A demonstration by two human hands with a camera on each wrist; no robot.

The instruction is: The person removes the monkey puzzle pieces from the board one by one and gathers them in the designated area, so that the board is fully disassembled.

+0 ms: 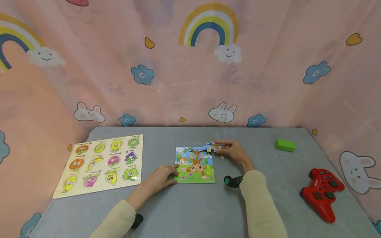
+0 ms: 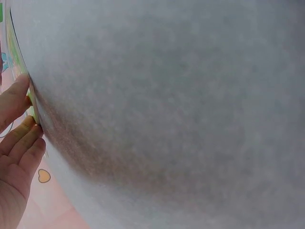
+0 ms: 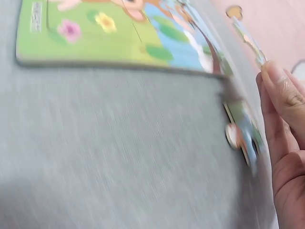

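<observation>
A square monkey puzzle board lies on the grey table; its green edge shows in the right wrist view. My left hand touches the board's left edge with thumb and fingers, also seen as a hand at the left wrist view's edge. My right hand pinches a puzzle piece at the board's top right corner; in the right wrist view the hand holds that piece raised and tilted. Another loose piece lies beside the board, below the right hand.
A fruit puzzle board lies at the left. On the right are a green block and a red game controller. A patterned pink curtain hangs behind the table.
</observation>
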